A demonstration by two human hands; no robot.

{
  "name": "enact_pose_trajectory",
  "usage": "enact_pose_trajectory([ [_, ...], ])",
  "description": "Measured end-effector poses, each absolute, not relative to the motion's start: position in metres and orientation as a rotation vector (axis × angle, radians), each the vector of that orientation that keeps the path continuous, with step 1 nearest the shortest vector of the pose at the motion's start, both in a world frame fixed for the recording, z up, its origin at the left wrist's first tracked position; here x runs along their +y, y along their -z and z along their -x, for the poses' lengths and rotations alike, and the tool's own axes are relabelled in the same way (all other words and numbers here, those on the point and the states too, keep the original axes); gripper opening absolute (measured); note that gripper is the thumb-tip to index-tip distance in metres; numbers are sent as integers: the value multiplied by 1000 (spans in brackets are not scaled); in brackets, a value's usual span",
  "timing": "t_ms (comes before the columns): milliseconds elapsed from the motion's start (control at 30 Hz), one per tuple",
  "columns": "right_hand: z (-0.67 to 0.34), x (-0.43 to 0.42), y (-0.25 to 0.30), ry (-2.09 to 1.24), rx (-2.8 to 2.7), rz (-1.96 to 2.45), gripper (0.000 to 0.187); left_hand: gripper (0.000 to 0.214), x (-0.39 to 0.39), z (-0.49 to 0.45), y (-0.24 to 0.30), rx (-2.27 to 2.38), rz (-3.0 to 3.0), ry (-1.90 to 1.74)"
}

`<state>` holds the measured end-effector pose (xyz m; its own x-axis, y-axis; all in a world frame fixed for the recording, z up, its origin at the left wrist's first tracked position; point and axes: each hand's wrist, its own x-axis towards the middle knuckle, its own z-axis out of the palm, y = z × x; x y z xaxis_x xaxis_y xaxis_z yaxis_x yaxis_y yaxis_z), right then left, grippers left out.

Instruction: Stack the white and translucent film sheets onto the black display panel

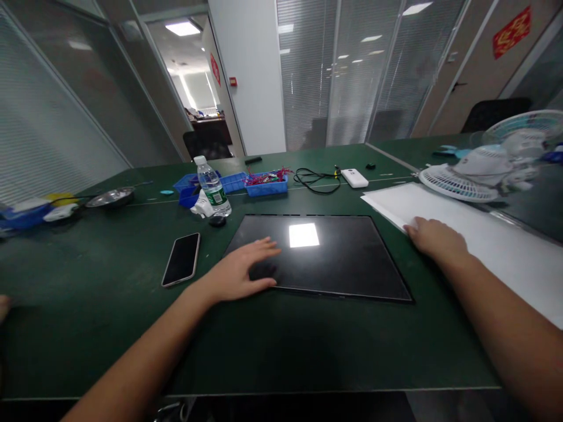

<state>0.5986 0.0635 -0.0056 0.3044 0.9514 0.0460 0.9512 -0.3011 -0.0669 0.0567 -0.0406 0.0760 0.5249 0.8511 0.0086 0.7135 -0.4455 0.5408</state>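
Note:
A flat black display panel (334,264) lies on the green table, a ceiling light mirrored in its glossy face. My left hand (241,269) is over the panel's left side with fingers stretched apart and holds nothing; whether it touches the surface is hard to tell. To the right lies a large white sheet (492,246), partly under a fan. My right hand (435,237) has its fingers curled on the sheet's near left edge, pinching it. A smartphone (182,259) rests to the left of my left hand, its dark screen facing up.
Behind the panel stand a water bottle (212,187), a black mouse (217,221) and a blue bin (267,184) of red wires. A black cable (317,180) lies beside a white power bank (354,178). White fan parts (466,176) and a metal dish (111,197) flank these. Another person's hand (4,306) shows far left.

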Motion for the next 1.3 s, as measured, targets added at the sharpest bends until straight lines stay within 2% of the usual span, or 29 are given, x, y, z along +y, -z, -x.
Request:
enact_pose_trajectory([
  [100,-587,58,-2,10,-1756,2522,65,82,8,-22,-56,1369,-2476,-236],
  [233,-576,49,-16,46,-1699,2573,53,77,33,-1,-25,1465,-2483,-222],
  [433,-540,38,-51,253,-1653,2549,59,86,32,-5,-11,1625,-2419,-261],
  [667,-465,51,-55,478,-2249,1916,48,91,31,-4,-11,1759,-2359,-264],
  [800,-430,56,-27,462,-2495,1427,42,89,31,1,-10,1757,-2322,-315],
  [933,-413,48,-5,332,-2652,1021,33,96,36,12,-4,1697,-2154,-596],
  [1100,-412,32,-6,225,-2656,797,31,115,41,18,-1,1651,-1906,-925],
  [1300,-398,21,-12,139,-2699,673,37,96,39,14,-3,1669,-2064,-769],
])
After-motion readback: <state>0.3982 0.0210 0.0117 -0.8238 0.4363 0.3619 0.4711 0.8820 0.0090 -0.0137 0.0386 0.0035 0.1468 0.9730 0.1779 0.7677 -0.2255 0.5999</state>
